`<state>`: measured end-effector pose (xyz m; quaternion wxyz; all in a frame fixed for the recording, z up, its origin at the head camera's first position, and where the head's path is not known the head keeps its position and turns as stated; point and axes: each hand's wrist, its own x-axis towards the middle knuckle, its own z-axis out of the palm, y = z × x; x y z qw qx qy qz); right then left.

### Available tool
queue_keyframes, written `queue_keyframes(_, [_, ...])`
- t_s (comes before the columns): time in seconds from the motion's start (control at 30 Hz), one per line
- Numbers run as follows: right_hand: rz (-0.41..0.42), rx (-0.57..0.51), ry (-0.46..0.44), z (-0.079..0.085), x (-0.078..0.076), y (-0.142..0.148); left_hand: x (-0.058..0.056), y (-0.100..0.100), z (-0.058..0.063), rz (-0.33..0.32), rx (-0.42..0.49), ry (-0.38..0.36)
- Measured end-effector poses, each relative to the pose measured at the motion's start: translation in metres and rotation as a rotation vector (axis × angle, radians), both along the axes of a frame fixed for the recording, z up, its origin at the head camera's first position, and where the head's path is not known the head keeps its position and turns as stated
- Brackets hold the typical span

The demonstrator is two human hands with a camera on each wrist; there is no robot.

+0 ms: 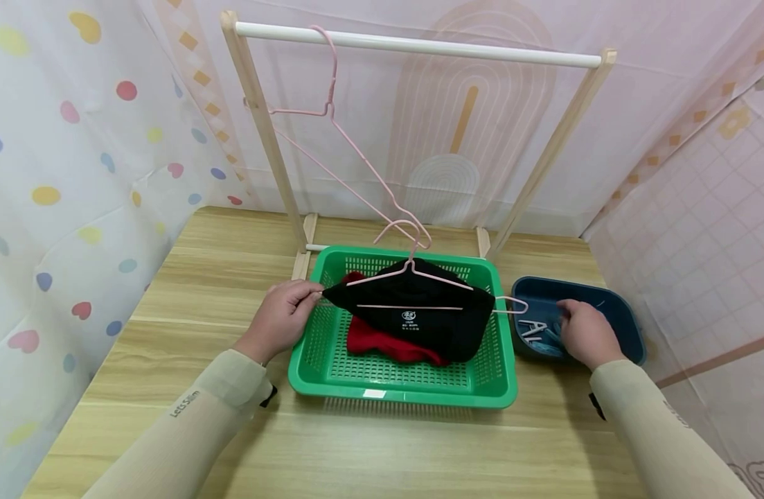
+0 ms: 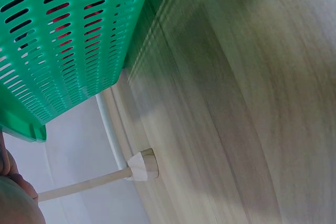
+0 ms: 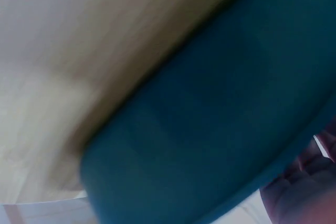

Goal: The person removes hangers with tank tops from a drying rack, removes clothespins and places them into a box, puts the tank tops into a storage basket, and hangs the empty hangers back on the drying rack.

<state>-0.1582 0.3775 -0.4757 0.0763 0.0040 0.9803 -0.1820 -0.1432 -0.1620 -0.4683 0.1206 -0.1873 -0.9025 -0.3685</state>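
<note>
A pink clothes hanger (image 1: 409,307) lies over the green basket with a black garment (image 1: 440,331) on it, a small white print on its front. My left hand (image 1: 282,315) grips the hanger's left end, at the garment's corner, by the basket's left rim. The hanger's looped right end pokes out past the right rim. My right hand (image 1: 589,334) reaches over the dark blue basin (image 1: 618,312), its fingers loosely bent above several clothespins (image 1: 532,331); nothing shows in it. In the right wrist view its fingers (image 3: 299,187) are blurred behind the basin's rim.
Red cloth (image 1: 382,343) lies under the black garment in the green basket (image 1: 406,396). Behind stands a wooden rack with a white bar (image 1: 456,48), where a second pink hanger (image 1: 363,156) hangs at the left. All stand on a wood-grain table (image 1: 201,277) between patterned curtains.
</note>
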Motion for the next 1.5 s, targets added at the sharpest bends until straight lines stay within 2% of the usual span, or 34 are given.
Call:
queue_keyframes(0.23, [0.004, -0.083, 0.239, 0.016, 0.002, -0.025, 0.001, 0.0, 0.002, 0.007, -0.003, -0.004])
queue_keyframes(0.4, [0.015, -0.136, 0.309, 0.028, 0.004, -0.042, 0.0, 0.0, 0.001, 0.007, -0.001, -0.001])
queue_keyframes(0.73, [0.084, -0.236, 0.329, 0.043, 0.01, -0.065, -0.001, 0.0, 0.0, 0.005, -0.004, 0.0])
queue_keyframes(1.07, [0.152, -0.267, 0.388, 0.045, 0.013, -0.08, -0.001, 0.001, -0.001, 0.006, -0.007, -0.003])
queue_keyframes(1.3, [0.183, -0.301, 0.386, 0.048, 0.014, -0.09, -0.001, 0.001, -0.001, 0.004, -0.003, 0.008])
queue_keyframes(1.5, [0.247, -0.302, 0.392, 0.05, 0.015, -0.098, -0.001, 0.0, -0.001, 0.004, -0.007, 0.014])
